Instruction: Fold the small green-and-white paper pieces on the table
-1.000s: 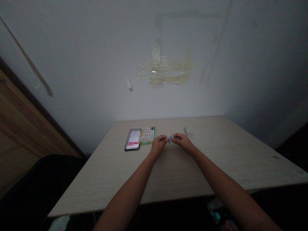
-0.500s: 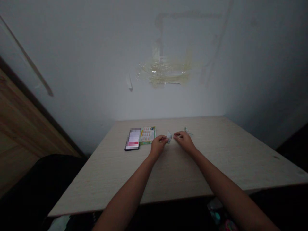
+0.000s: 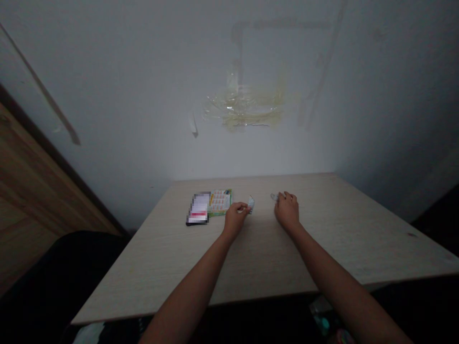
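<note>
My left hand (image 3: 235,220) is closed in a pinch on a small whitish packet (image 3: 251,204) with dark marks along its lower edge. The packet stands up from the fingertips, above the table. To its right, my right hand (image 3: 287,210) lies palm down with its fingers apart. At its fingertips is a small, clear, crumpled plastic scrap (image 3: 274,196), partly covered by the fingers. I cannot tell whether the hand touches the scrap.
Left of my hands, a phone (image 3: 198,208) with a blurred screen overlaps a green-edged printed card (image 3: 221,201) on the wooden table (image 3: 172,258). Behind the table rises a grey wall (image 3: 143,119) with old clear tape (image 3: 247,107). A dark shape (image 3: 64,267) stands at the left.
My right hand has come away from the packet, moved right and turned palm down over the plastic scrap. My left hand has kept its pinch on the packet, almost in place.
</note>
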Demonstrator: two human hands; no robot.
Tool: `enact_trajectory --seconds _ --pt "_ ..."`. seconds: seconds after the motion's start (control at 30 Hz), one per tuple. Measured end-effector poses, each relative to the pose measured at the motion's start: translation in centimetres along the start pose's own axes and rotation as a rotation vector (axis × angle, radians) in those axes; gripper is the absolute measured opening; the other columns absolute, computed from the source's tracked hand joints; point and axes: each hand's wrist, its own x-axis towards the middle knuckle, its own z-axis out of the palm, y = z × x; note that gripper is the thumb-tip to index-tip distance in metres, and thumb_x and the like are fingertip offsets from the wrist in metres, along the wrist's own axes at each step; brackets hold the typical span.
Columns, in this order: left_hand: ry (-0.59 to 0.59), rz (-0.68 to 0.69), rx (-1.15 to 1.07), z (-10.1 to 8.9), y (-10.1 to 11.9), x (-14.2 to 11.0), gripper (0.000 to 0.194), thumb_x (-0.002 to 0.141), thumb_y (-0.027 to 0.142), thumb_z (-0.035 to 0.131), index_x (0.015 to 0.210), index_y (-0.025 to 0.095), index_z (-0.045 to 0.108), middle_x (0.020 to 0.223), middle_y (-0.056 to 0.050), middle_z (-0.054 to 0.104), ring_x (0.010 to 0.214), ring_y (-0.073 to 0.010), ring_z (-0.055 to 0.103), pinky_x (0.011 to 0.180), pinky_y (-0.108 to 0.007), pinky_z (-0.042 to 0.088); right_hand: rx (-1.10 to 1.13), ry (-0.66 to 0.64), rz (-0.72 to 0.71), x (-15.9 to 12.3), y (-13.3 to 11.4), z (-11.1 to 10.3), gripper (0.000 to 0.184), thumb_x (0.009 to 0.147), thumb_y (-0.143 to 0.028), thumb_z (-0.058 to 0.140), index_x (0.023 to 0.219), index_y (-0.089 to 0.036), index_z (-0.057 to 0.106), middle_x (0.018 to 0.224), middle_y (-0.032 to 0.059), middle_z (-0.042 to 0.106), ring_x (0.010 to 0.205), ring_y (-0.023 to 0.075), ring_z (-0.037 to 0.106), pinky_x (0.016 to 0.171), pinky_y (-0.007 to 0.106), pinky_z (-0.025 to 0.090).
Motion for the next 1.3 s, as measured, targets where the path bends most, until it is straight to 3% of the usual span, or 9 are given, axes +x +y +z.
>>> enact_trajectory --seconds 0.3,0.63,0.8,0.93,1.07,1.3 --pt "-0.034 0.008 -0.011 0.0 0.3 -0.1 0.017 0.079 0.032 0.064 0.082 0.018 0.072 0.083 -0.003 0.073 0.083 -0.0183 0.065 0.079 -0.029 0.046 -0.045 -0.017 -0.021 -0.1 -0.3 -0.7 0.029 0.093 -0.022 0.047 0.106 -0.013 0.072 0.121 0.0184 0.061 0.112 0.0330 0.047 0.088 0.041 0.038" --pt "-0.027 0.000 -0.034 0.0 0.5 -0.1 0.019 0.079 0.035 0.062 0.081 0.018 0.071 0.082 -0.003 0.073 0.082 -0.0186 0.066 0.078 -0.029 0.047 0.088 -0.123 -0.128 -0.2 -1.5 -1.4 0.017 0.088 -0.037 0.064 0.094 -0.026 0.076 0.104 0.0086 0.065 0.109 0.0275 0.049 0.092 0.040 0.033" --pt "-0.024 -0.022 -0.048 -0.1 0.8 -0.2 0.021 0.079 0.036 0.063 0.082 0.018 0.072 0.085 -0.004 0.074 0.083 -0.0188 0.067 0.079 -0.030 0.048 0.218 -0.112 -0.113 -0.1 -1.7 -1.1 0.031 0.086 -0.043 0.066 0.109 -0.024 0.071 0.101 0.0069 0.066 0.104 0.0248 0.053 0.091 0.036 0.035" --pt "-0.020 -0.034 -0.036 -0.2 1.0 -0.3 0.021 0.080 0.037 0.062 0.081 0.018 0.072 0.083 -0.004 0.074 0.083 -0.0191 0.067 0.079 -0.030 0.048 0.206 -0.028 -0.004 0.0 -1.4 -0.8 0.051 0.090 -0.049 0.058 0.128 -0.017 0.061 0.109 0.0126 0.065 0.106 0.0269 0.053 0.091 0.037 0.038" --pt "-0.030 -0.036 -0.039 -0.3 1.1 -0.3 0.020 0.080 0.035 0.062 0.081 0.018 0.072 0.081 -0.004 0.073 0.083 -0.0185 0.066 0.078 -0.029 0.048 0.138 -0.108 -0.001 0.1 -1.1 -0.4 0.050 0.090 -0.056 0.054 0.113 -0.016 0.073 0.114 0.0172 0.063 0.113 0.0324 0.049 0.092 0.040 0.039" --pt "-0.001 -0.053 -0.036 -0.2 1.1 -0.3 0.020 0.079 0.035 0.063 0.081 0.017 0.071 0.082 -0.004 0.073 0.080 -0.0180 0.066 0.076 -0.028 0.048 0.272 -0.155 -0.058 0.3 -1.3 -0.1 0.037 0.090 -0.046 0.056 0.104 -0.020 0.077 0.105 0.0125 0.070 0.109 0.0289 0.053 0.094 0.037 0.041"
